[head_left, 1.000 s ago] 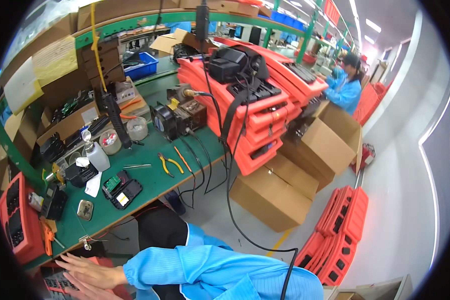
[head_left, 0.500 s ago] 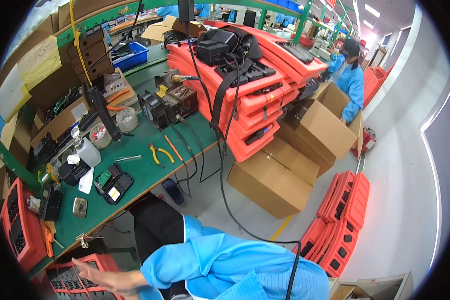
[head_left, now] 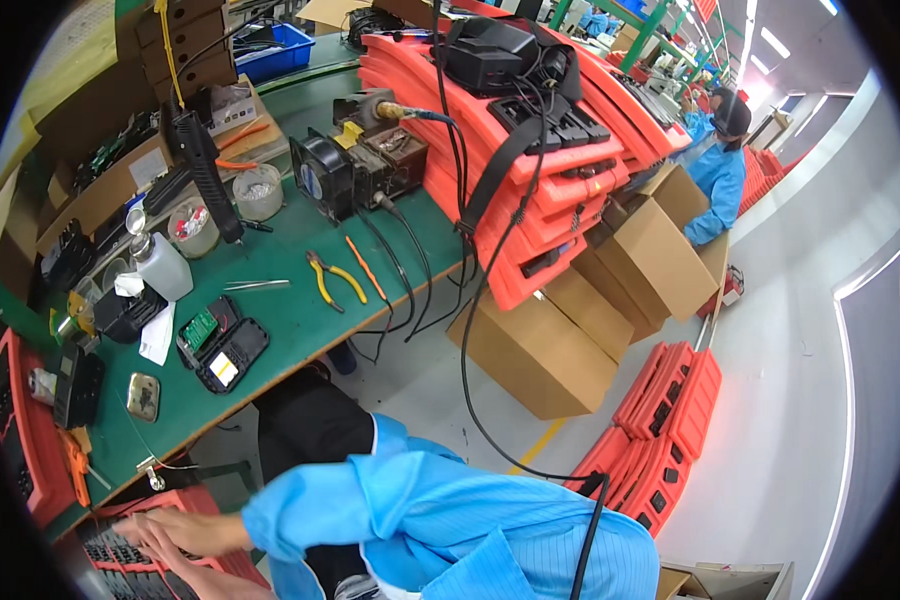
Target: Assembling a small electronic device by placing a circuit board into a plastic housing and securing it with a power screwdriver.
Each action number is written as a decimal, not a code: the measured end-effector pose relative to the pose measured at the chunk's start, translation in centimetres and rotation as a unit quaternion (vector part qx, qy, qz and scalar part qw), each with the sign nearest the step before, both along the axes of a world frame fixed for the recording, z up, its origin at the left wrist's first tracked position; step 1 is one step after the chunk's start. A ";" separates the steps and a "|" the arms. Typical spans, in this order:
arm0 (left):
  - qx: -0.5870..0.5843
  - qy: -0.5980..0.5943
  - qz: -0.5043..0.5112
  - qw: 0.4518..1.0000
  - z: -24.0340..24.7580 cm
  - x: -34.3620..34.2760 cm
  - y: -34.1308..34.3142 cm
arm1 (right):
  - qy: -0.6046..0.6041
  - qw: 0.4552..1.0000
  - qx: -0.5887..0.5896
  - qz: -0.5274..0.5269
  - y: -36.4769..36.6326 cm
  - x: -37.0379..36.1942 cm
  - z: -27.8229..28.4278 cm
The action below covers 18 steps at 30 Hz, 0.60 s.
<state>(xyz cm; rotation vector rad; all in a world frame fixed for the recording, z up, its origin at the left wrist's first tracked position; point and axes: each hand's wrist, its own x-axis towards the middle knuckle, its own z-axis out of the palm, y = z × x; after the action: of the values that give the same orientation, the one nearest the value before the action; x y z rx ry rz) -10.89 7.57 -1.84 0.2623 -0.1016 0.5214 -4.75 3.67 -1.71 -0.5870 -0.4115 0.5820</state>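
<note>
Red moulded tray holding rows of black parts, at the lower left of the view, just beside the near edge of a green-topped counter. Right hand, bare, emerging from a light-blue striped sleeve: extended over the tray, fingers pointing left. Left hand, bare: below and overlapping the right at the fingers. The fingers of both are blurred and partly hidden; whether either grip is spread, pressed together or pinching a part cannot be told.

On the counter, from the near edge inward: a small, shallow metal tin; an opened black plastic case with a green circuit board in one half; slender silver tweezers; yellow-handled pliers, their handles apart; a thin orange-handled tool beside them. Farther in, a white plastic bottle and a black cylindrical power driver on a yellow cord. To the right, stacked red trays; below these, an open brown cardboard box on the floor.
</note>
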 end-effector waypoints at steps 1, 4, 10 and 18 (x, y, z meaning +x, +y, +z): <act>0.045 0.023 0.018 0.999 -0.4 1.3 0.8 | 0.000 1.000 -0.004 0.002 -0.1 -0.4 0.0; 0.182 0.094 0.066 0.977 -1.6 4.4 2.1 | -0.118 0.991 0.015 0.057 -0.2 -1.3 0.2; 0.479 0.242 0.156 0.829 -1.9 5.8 4.5 | -0.290 0.942 0.091 0.140 -2.0 -1.8 1.0; 0.677 0.288 0.223 0.640 2.3 2.5 0.6 | -0.186 0.830 -0.386 -0.356 -23.5 5.8 5.0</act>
<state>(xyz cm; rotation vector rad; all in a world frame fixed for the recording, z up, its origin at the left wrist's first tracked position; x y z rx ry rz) -8.39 8.16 0.45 1.9871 0.2404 0.7463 1.01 -19.86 3.27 -1.5693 -0.2726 -0.1387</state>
